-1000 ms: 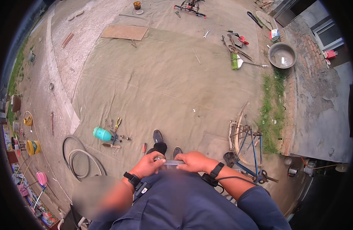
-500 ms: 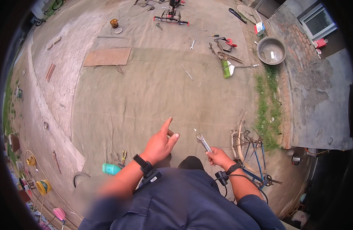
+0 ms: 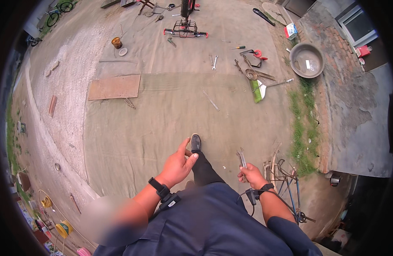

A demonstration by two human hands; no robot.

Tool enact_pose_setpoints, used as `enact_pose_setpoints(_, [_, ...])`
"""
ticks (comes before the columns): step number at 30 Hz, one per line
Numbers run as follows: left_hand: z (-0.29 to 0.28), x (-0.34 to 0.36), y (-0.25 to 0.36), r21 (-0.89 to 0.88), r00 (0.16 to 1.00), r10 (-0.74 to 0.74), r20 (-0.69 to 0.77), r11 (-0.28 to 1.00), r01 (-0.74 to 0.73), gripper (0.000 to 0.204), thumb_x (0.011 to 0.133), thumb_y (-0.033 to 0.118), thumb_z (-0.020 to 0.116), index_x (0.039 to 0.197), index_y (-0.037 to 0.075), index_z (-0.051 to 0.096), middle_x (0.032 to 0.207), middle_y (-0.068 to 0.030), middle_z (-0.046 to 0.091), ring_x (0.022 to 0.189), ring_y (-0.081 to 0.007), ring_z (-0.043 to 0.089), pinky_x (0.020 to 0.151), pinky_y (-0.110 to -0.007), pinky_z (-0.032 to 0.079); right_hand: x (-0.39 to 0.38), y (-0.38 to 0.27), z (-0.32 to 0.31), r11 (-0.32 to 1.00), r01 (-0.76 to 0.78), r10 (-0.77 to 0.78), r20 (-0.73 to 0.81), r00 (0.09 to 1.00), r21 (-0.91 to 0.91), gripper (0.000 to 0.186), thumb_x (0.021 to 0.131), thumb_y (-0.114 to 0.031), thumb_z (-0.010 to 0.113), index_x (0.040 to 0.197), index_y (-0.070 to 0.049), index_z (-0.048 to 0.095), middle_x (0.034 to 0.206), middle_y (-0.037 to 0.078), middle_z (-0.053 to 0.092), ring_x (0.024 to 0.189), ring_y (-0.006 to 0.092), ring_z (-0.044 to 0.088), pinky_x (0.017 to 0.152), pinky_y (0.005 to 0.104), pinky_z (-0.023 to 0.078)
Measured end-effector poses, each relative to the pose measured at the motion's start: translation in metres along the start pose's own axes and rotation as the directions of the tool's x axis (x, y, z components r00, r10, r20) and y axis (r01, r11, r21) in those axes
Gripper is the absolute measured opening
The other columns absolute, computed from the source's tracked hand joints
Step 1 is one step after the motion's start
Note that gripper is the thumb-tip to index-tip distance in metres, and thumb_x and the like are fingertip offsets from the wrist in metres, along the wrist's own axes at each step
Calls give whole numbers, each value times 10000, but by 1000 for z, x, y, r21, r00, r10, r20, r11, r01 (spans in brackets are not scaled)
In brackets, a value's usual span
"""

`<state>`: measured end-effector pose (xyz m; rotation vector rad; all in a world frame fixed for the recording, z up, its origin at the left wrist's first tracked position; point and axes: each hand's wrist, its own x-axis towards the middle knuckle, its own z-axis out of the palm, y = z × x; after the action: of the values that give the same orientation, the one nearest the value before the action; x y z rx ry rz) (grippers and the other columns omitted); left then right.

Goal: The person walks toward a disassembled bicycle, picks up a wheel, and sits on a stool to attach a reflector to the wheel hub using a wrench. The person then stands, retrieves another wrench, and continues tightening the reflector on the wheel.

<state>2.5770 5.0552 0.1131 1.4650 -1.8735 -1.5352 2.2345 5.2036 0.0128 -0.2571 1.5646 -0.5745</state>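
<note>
My right hand (image 3: pixel 250 176) is closed around the handle of a metal open-ended wrench (image 3: pixel 241 158), whose jaw end points forward and up. Nothing is held in my left hand (image 3: pixel 177 166); its index finger stretches forward, with the thumb spread apart from it. Beside the left fingertips, my right-hand side leg reaches forward in a black trouser, and its dark shoe (image 3: pixel 196 143) stands on the ground cloth (image 3: pixel 162 123). To the right of the wrench stands an old blue bicycle frame (image 3: pixel 287 185), with a worn wheel rim against it.
A green-and-white broom head (image 3: pixel 257 91) lies ahead right, near rusty tools and a grey basin (image 3: pixel 306 60). Another wrench (image 3: pixel 215 62) and a thin clear strip (image 3: pixel 210 100) lie farther ahead. A brown board (image 3: pixel 114 87) is at left; an upturned bicycle with a wire basket (image 3: pixel 185 29) stands at the back.
I have stepped forward: a shod foot now shows ahead, and the ground things have shifted down the view. The turquoise bottle and yellow pliers have left view. The wrench stays in my right hand.
</note>
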Motion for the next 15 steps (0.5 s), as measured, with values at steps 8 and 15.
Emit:
enact_pose_setpoints(8, [-92,157,-3,157,990,-135,-28,978,138,594,1024,266,604,1498,-4,370,983,-149,709,738,-211,702,692,-346,555,124,-183,10,998,46,-46,3,999,34,192,971,-114,590,1111,-2,521,904,143,677,674,226,704,574,322,540])
enact_pose_setpoints(15, [-163,323,2,141,991,-126,48,983,118,533,1009,283,618,1426,-8,457,980,-148,723,799,-247,707,724,-371,553,202,-337,25,990,75,-70,-46,996,117,235,959,-86,579,1156,-3,479,932,163,661,715,262,716,617,348,573])
